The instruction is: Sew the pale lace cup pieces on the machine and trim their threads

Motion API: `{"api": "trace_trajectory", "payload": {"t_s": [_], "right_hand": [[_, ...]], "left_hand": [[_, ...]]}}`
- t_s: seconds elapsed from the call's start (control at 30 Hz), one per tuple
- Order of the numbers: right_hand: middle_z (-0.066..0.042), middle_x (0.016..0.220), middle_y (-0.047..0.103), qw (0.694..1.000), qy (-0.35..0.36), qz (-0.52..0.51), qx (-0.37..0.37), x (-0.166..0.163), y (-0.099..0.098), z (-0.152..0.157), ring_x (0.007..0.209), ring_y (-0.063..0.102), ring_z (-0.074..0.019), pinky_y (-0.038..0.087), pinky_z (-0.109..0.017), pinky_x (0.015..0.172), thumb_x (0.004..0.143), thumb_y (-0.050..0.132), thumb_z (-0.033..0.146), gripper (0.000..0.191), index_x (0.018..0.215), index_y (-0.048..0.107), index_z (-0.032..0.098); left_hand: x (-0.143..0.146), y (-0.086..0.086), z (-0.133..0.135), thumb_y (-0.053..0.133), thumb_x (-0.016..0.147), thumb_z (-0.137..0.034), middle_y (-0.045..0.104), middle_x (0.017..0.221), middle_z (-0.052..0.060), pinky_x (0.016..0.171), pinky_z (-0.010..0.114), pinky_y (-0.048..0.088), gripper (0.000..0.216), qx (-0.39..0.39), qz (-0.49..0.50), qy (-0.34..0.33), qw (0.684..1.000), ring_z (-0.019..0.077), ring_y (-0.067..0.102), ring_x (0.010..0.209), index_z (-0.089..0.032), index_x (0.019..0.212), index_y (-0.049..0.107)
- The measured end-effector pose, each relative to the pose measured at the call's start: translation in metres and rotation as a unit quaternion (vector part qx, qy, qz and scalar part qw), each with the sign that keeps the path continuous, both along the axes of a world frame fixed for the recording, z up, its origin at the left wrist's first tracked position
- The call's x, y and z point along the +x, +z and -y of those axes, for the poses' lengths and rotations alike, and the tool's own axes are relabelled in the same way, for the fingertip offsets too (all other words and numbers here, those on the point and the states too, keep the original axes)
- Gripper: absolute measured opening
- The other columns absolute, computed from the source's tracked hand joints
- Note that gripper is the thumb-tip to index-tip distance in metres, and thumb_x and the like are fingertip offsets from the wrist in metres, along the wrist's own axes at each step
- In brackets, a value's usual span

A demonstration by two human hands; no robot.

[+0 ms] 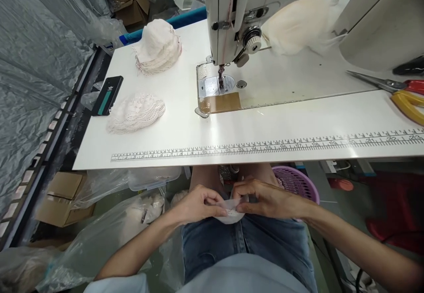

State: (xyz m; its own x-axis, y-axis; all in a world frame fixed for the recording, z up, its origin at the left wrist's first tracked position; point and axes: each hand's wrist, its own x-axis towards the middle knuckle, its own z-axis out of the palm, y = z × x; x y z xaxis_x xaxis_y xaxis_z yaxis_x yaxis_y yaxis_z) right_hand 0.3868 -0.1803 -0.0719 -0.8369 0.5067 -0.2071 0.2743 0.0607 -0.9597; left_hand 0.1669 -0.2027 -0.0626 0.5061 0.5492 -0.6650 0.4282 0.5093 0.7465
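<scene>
Over my lap, below the table's front edge, I hold a small piece of thin white fabric [231,215] between both hands. My left hand [202,202] pinches its left side with thumb and fingers. On the other side my right hand [256,198] grips it, fingers bent over the upper edge. Part of the fabric is hidden behind my fingers. On the table lie a stack of white cloth pieces with stray threads [157,46] and a lower pile of white lacy pieces [135,113].
A sewing machine [228,24] stands on the white table [179,125], which has a printed ruler along its front. Scissors [394,85] lie at right, a dark phone-like object [107,95] at left. Below are a purple basket [298,182], plastic bags [106,227] and a cardboard box [64,198].
</scene>
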Motion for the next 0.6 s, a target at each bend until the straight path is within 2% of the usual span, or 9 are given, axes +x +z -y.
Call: {"api": "trace_trajectory", "payload": {"t_s": [0.17, 0.6], "right_hand": [[-0.003, 0.082, 0.064, 0.999, 0.018, 0.008, -0.049, 0.013, -0.008, 0.001, 0.075, 0.06, -0.0152, 0.043, -0.024, 0.065, 0.085, 0.056, 0.033, 0.021, 0.087, 0.065, 0.015], [0.002, 0.07, 0.057, 0.999, 0.028, -0.013, -0.032, 0.005, -0.025, 0.008, 0.064, 0.052, -0.011, 0.036, -0.02, 0.057, 0.08, 0.063, 0.035, 0.02, 0.08, 0.064, 0.015]], "left_hand": [[-0.011, -0.002, 0.002, 0.072, 0.066, -0.039, 0.068, 0.065, 0.005, 0.056, 0.021, 0.041, 0.03, -0.041, 0.008, 0.007, 0.999, 0.0116, 0.055, 0.056, -0.012, 0.078, 0.073], [-0.025, -0.001, 0.01, 0.075, 0.062, -0.041, 0.066, 0.058, 0.005, 0.051, 0.019, 0.038, 0.033, -0.059, -0.038, 0.036, 0.997, 0.0095, 0.052, 0.051, -0.01, 0.071, 0.071]]}}
